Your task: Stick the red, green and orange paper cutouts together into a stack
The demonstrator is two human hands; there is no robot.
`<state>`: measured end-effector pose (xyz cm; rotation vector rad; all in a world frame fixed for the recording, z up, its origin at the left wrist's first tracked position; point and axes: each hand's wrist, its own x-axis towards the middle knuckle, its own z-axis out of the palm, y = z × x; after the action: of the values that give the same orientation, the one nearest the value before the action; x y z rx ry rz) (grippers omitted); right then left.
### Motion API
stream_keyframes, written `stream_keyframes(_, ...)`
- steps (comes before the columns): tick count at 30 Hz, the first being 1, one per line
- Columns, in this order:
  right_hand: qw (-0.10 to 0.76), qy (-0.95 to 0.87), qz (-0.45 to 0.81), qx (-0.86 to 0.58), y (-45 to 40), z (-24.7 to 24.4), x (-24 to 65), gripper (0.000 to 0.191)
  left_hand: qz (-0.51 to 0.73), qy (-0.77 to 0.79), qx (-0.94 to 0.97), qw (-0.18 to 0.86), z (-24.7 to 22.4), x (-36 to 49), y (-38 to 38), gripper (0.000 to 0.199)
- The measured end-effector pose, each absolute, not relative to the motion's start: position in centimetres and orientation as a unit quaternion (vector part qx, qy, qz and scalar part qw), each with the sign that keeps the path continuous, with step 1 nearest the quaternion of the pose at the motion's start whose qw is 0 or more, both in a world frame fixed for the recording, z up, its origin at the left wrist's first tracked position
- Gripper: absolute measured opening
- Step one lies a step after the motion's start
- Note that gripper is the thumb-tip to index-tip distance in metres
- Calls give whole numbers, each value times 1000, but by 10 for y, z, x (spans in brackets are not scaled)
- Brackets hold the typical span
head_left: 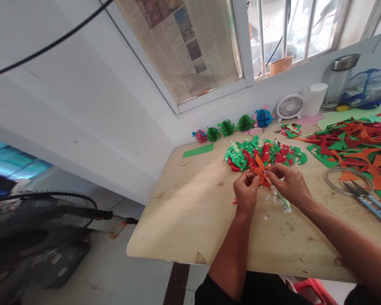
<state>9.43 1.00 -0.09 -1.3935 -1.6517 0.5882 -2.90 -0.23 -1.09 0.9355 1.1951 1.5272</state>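
Both hands meet over the wooden table (184, 212), at an orange paper piece (259, 168). My left hand (247, 188) pinches its lower left side between thumb and fingers. On its right side, my right hand (285, 180) is closed with thumb and index finger together at the paper's edge, near a small white bit. Just behind the hands lies a pile of green and red paper cutouts (246, 152) dotted with white bits. Small white scraps (267, 197) and a pale green strip (284, 201) lie beside my right hand.
Scissors (368, 203) and a metal ring (332, 180) lie at the right, before heaped paper offcuts (362, 140). Along the wall stand folded paper figures (227, 127), a small white fan (290, 106) and a glass jar (338, 82). A green strip (198, 150) lies back left.
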Motion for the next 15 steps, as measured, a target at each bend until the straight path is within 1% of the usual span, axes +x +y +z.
stream_keyframes(4,420,-680,226,-556,12,1,97,23,641,485,340,489,-8,-31,-1,14)
stream_keyframes(8,426,-706,243,-511,14,-5,97,11,657,469,304,505,-10,-33,1,18)
stream_keyframes(11,421,-706,257,-508,13,-5,96,14,665,454,292,517,-11,-34,2,21)
stream_keyframes(15,399,-703,275,-521,10,3,95,24,663,436,289,535,-11,-34,1,23)
